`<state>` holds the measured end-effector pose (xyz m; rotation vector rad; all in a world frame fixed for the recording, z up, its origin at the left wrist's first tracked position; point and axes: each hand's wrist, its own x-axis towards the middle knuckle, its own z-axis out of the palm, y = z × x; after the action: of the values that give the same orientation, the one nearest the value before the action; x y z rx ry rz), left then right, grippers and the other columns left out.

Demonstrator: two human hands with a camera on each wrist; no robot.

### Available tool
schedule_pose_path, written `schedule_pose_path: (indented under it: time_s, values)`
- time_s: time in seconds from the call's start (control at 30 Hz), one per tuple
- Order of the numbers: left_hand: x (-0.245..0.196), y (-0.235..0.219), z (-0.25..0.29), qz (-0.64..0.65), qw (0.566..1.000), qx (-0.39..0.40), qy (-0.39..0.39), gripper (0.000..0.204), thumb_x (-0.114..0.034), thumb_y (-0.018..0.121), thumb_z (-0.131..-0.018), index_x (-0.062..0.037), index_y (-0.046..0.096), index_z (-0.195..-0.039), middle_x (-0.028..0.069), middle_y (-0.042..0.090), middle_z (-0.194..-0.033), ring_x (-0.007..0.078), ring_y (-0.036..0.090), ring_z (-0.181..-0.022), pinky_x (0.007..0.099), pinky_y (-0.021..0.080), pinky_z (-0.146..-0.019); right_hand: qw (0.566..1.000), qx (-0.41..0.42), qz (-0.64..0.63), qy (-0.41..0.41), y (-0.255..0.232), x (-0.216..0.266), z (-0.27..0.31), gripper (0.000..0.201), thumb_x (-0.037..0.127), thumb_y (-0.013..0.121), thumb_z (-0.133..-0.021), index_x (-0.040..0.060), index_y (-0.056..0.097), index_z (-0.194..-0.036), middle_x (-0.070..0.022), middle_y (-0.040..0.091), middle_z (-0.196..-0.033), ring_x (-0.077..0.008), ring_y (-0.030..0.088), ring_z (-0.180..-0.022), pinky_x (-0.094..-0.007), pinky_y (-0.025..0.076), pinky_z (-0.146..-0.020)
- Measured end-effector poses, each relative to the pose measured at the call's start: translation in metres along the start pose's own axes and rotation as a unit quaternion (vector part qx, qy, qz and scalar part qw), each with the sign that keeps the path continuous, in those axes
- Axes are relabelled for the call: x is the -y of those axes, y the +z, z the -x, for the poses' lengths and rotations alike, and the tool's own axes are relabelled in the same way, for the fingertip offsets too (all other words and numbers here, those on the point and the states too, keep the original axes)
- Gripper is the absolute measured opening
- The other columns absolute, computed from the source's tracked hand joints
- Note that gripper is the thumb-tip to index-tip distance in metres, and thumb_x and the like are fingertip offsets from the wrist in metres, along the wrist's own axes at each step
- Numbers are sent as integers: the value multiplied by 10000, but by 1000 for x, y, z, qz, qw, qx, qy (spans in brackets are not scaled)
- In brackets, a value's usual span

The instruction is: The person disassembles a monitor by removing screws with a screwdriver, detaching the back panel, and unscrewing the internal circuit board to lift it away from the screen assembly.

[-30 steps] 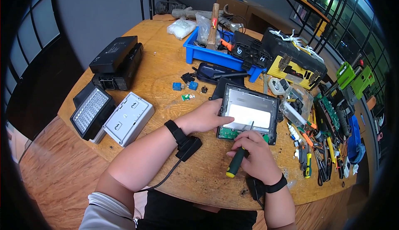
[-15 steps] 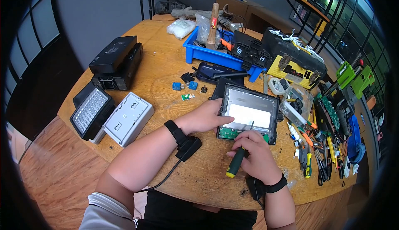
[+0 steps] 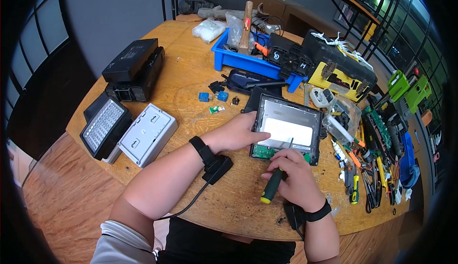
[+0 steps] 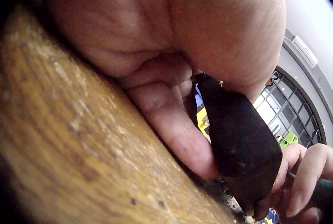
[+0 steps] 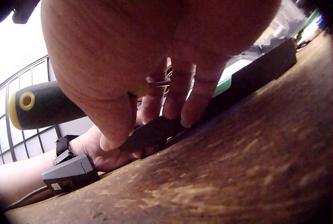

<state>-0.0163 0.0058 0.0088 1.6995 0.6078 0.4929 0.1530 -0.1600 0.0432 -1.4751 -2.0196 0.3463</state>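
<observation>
A black casing (image 3: 318, 121) lies on the table before me, with a silvery metal plate (image 3: 281, 111), a white label and a green circuit board (image 3: 262, 153) showing inside it. My left hand (image 3: 234, 134) grips its left side, thumb over the rim; the left wrist view shows the fingers curled beside the casing (image 4: 242, 141). A screwdriver with a dark green handle (image 3: 273, 185) and yellow end is in my right hand (image 3: 298, 180), its shaft pointing over the plate. In the right wrist view, the right fingertips (image 5: 190, 117) are at the casing's near edge.
Left on the table (image 3: 186, 73) are a white box (image 3: 148, 135), an LED lamp (image 3: 105, 128) and stacked black cases (image 3: 131, 68). Behind the casing stand a blue bin (image 3: 248, 62) with a hammer and a black-and-yellow toolbox (image 3: 338, 82). Many tools (image 3: 377, 178) lie to the right.
</observation>
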Motion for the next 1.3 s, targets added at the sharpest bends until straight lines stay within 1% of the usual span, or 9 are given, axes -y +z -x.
schedule_pose_path:
  time_s: [0.17,0.37,0.4,0.47,0.63,0.73,0.9,1.17,1.3]
  values:
    - [2,1,-1,3,1000,-3,14,459,-229,732,-953,37,533,-1270,83,677,-971,115,643,-771,265,550,-602,1000,-1,6,-4,1,0,0,227,121,853,-754,68,680,-892,-86,635,-1000,-322,609,-976,-408,513,-866]
    - [-7,0,3,-26,1000,-8,3,461,-239,738,-948,40,538,-1255,84,677,-952,111,641,-749,269,544,-593,1000,1,14,-8,0,3,0,224,103,846,-751,69,677,-894,-84,627,-1015,-327,606,-987,-411,511,-867]
    - [-5,0,2,-26,1000,-9,1,461,-239,738,-948,40,538,-1255,84,677,-952,111,641,-749,269,544,-593,1000,4,21,-7,0,4,0,222,97,842,-750,69,677,-897,-84,624,-1025,-328,602,-998,-413,509,-869]
    - [-3,1,1,-11,1000,-5,20,451,-238,737,-947,40,545,-1245,84,678,-951,111,637,-746,271,542,-590,1000,8,27,-7,-1,6,0,221,91,838,-750,70,677,-900,-84,620,-1036,-329,599,-1009,-414,507,-871]
    - [-2,1,0,-25,999,-10,20,454,-238,736,-947,38,546,-1253,85,678,-953,112,632,-741,273,538,-589,999,32,42,-6,-3,7,2,225,86,828,-750,68,676,-915,-93,610,-1070,-337,586,-1038,-421,503,-891]
    - [0,1,-1,-35,999,-12,12,467,-238,738,-946,39,539,-1265,84,677,-947,111,631,-739,273,535,-588,999,17,30,-10,-2,6,2,227,66,816,-743,68,676,-922,-94,610,-1068,-341,587,-1038,-420,505,-896]
    - [1,1,-1,-24,1000,-12,3,480,-237,745,-942,41,534,-1272,82,676,-930,109,626,-728,270,526,-582,999,19,28,-9,-2,4,2,237,61,814,-737,70,677,-929,-94,612,-1073,-344,588,-1047,-423,505,-902]
    - [-3,1,2,2,1000,-8,9,443,-229,751,-936,37,547,-1225,66,666,-915,103,620,-722,267,526,-581,1000,14,17,-2,-1,3,2,244,68,825,-738,76,685,-938,-91,616,-1069,-338,592,-1041,-423,506,-918]
    - [1,1,-1,-11,1000,-12,4,443,-233,752,-936,40,548,-1219,73,667,-918,106,621,-725,269,528,-584,1000,14,10,3,-1,3,2,242,74,828,-741,75,685,-936,-91,619,-1069,-338,593,-1040,-425,503,-923]
